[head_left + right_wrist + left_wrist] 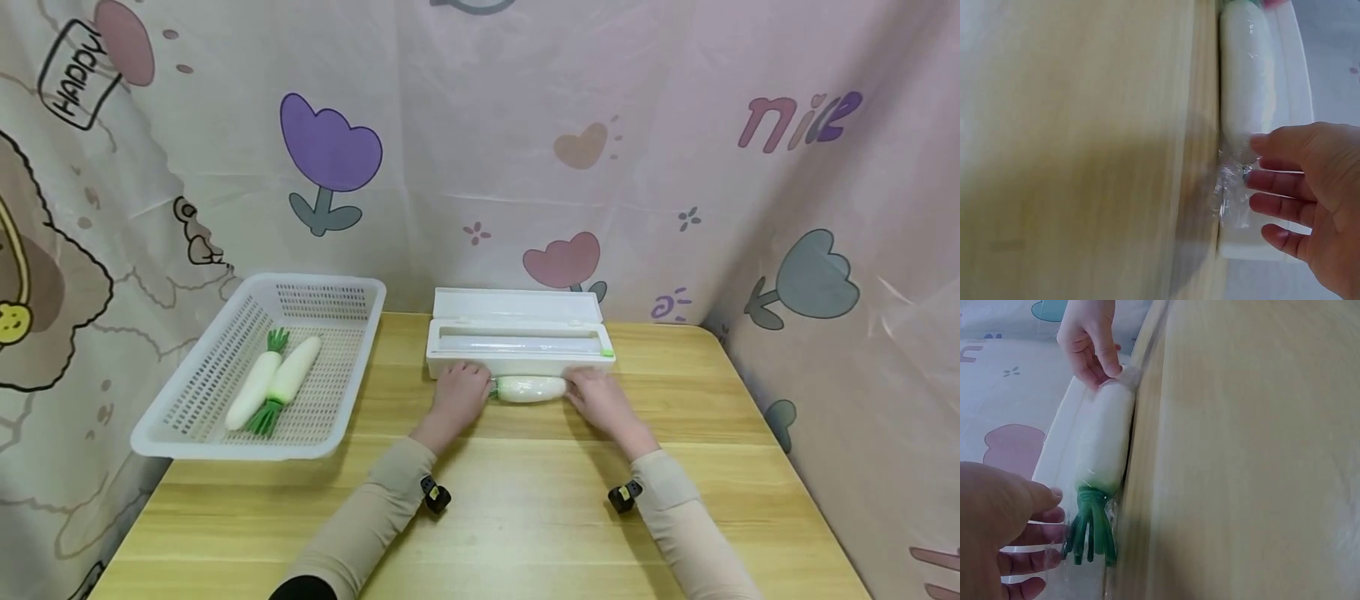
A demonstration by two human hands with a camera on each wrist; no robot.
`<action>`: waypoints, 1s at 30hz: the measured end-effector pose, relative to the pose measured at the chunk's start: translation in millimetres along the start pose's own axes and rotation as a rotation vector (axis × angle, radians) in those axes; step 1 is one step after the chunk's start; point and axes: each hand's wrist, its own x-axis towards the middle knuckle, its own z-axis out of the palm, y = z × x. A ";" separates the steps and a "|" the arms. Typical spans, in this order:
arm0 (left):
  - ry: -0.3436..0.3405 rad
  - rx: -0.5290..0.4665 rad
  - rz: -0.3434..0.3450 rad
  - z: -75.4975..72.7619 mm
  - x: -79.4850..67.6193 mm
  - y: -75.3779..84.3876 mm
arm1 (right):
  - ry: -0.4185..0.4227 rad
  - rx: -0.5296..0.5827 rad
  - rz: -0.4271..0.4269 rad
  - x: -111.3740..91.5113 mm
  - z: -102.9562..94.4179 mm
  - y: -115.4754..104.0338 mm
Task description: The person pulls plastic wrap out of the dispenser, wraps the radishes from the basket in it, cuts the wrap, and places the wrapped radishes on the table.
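Fingers [1282,183] touch clear film [1232,197] at both ends of a radish [531,389]

In the wrist views, picture edges crop your left hand [997,519] and right hand [1332,194]; the right view's top edge also cuts the radish [1247,69]. In the head view, your sleeves [701,533] run off the bottom.

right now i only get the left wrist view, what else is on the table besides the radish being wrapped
Observer: The head view shows a white basket standing at the left.
Operator: anything in it
Observer: Yes, two more radishes with green tops.
Operator: and what's that white thing along the far side, open or closed
Observer: It's a box with its lid raised at the back.
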 end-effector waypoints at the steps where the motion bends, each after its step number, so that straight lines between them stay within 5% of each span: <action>1: -0.011 -0.002 -0.009 1.1 -0.7 0.4 | 0.003 -0.002 0.000 -0.6 1.0 0.0; 10: -0.069 -0.001 -0.032 8.3 -5.8 -5.9 | -0.053 -0.035 0.016 -7.4 2.1 5.2; 23: -0.204 -0.071 -0.033 9.6 -15.8 -17.9 | -0.183 0.142 0.112 -17.8 -9.9 3.9; 30: -0.213 -0.323 -0.042 4.6 -21.3 -32.4 | -0.281 0.350 0.143 -32.7 -18.6 3.1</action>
